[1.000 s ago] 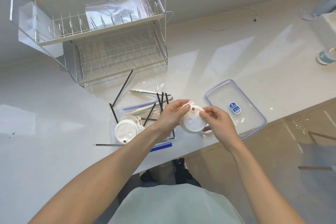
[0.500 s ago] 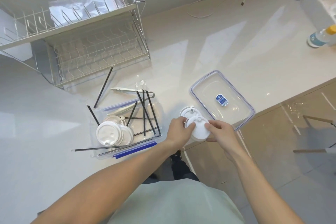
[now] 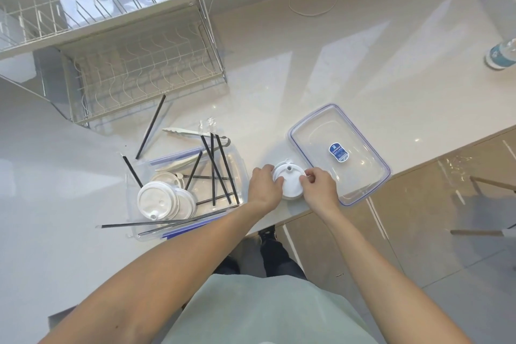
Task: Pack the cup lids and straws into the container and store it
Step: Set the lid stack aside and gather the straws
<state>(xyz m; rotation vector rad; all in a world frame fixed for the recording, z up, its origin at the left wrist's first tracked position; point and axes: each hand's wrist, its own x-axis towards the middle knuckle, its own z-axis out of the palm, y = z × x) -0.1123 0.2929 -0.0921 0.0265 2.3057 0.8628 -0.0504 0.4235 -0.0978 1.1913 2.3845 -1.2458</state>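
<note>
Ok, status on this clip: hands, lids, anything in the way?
Both hands, left and right, grip white lid stack on counter. Container holds lids, straws. Nothing blocking.

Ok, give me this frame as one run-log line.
stage: gathering lids | hands: left and right both on lid stack | container: lids, straws inside | container lid: off, on counter
</note>
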